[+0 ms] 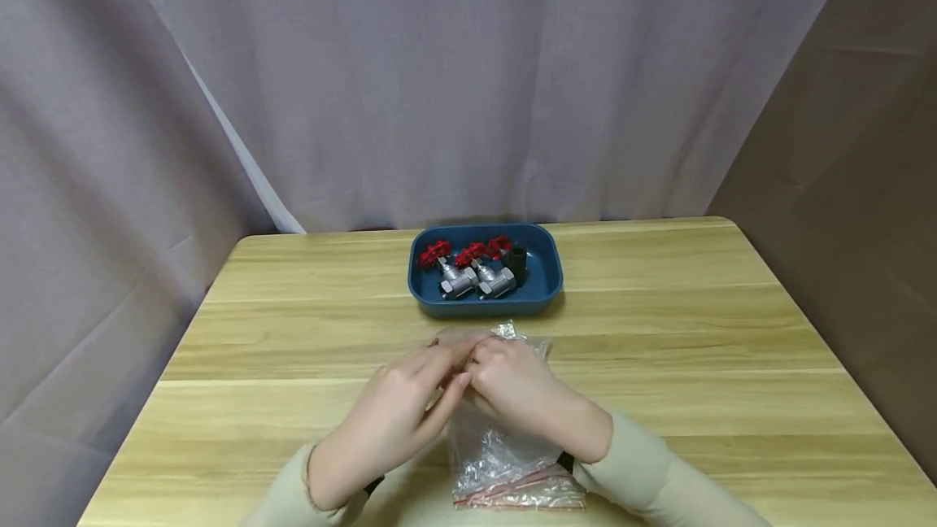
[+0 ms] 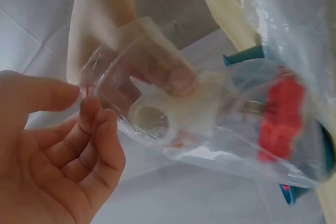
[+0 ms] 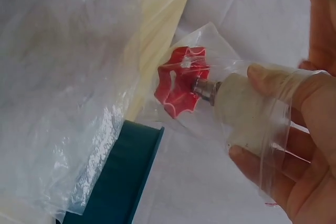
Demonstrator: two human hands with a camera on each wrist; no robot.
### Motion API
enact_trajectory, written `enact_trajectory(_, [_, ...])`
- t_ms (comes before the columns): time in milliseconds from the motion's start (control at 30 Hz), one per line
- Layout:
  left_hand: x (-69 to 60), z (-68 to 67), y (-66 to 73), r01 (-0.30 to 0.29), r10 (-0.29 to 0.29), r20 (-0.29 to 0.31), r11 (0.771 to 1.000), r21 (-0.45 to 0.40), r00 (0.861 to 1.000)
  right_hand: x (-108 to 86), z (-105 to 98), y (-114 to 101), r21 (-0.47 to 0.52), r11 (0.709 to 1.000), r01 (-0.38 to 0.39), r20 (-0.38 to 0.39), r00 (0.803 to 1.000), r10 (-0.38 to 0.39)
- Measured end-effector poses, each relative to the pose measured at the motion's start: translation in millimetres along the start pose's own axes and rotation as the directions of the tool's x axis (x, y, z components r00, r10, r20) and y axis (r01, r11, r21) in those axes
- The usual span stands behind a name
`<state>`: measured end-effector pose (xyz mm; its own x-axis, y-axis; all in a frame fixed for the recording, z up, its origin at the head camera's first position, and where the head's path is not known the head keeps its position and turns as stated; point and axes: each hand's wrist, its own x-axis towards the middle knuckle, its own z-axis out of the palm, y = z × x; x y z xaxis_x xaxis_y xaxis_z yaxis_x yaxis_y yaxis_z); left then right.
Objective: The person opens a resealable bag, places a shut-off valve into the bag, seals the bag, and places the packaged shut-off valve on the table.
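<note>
A white valve (image 3: 244, 111) with a red handwheel (image 3: 181, 82) sits in a clear zip bag (image 2: 210, 156), handwheel toward the closed end. My right hand (image 1: 520, 385) grips the valve's white body, thumb on one side and fingers on the other; the film covers its fingertips. Beside the bag's mouth, my left hand (image 1: 403, 397) pinches the edge with its red strip between thumb and fingertips. Both hands are close together above the table, and in the head view they hide the valve.
A pile of clear bags (image 1: 505, 454) with red strips lies on the wooden table (image 1: 695, 397), under my right forearm. Behind it stands a blue tray (image 1: 542, 267) holding several valves (image 1: 498, 283) with red handwheels. Grey curtains (image 1: 439, 88) hang behind the table.
</note>
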<state>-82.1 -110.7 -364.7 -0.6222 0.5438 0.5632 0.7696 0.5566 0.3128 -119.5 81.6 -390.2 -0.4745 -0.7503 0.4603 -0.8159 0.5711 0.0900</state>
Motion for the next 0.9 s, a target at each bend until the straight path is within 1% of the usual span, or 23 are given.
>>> enact_trajectory(67, [-5.1,-0.6,-0.6,-0.009,0.009,-0.001,1.000,0.016,1.000,0.2,-2,3,0.054,0.998,-0.017,-0.025,1.000,0.018])
enact_trajectory(133, [-8.9,-1.2,-1.5,-0.015,0.015,0.000,0.999,0.028,1.000,0.6,-3,6,0.084,0.996,-0.031,-0.047,0.998,0.035])
enact_trajectory(233, [-11.8,-0.8,-3.3,-0.033,0.034,-0.010,0.997,0.064,0.999,1.4,-4,7,0.100,0.994,-0.044,-0.059,0.997,0.050])
enact_trajectory(300, [-11.9,0.5,-4.2,-0.053,0.055,-0.024,0.995,0.089,0.998,2.1,-5,7,0.115,0.992,-0.051,-0.043,0.997,0.056])
enact_trajectory(367, [-11.4,2.4,-4.8,-0.066,0.070,-0.030,0.992,0.110,0.997,2.1,-6,5,0.148,0.987,-0.064,-0.010,0.998,0.067])
enact_trajectory(500, [-8.6,6.6,-4.5,-0.107,0.111,-0.016,0.980,0.166,0.994,1.0,-7,2,0.217,0.971,-0.100,0.041,0.995,0.093])
enact_trajectory(567, [-7.3,8.5,-4.2,-0.131,0.135,-0.004,0.970,0.206,0.991,0.4,-6,1,0.241,0.964,-0.112,0.047,0.994,0.103])
enact_trajectory(633, [-6.6,9.9,-4.1,-0.151,0.156,-0.005,0.961,0.230,0.988,-0.4,-6,1,0.244,0.963,-0.116,0.047,0.993,0.108])
enact_trajectory(700, [-6.8,10.8,-4.6,-0.150,0.159,-0.018,0.961,0.231,0.987,-1.4,-6,0,0.242,0.963,-0.115,0.051,0.993,0.106])
enact_trajectory(833, [-7.0,9.5,-5.9,-0.119,0.128,-0.035,0.973,0.198,0.991,-2.2,-8,0,0.234,0.965,-0.114,0.063,0.993,0.102])
enact_trajectory(900, [-6.7,8.2,-6.6,-0.123,0.131,-0.028,0.970,0.208,0.991,-2.2,-8,-1,0.242,0.963,-0.118,0.066,0.992,0.106])
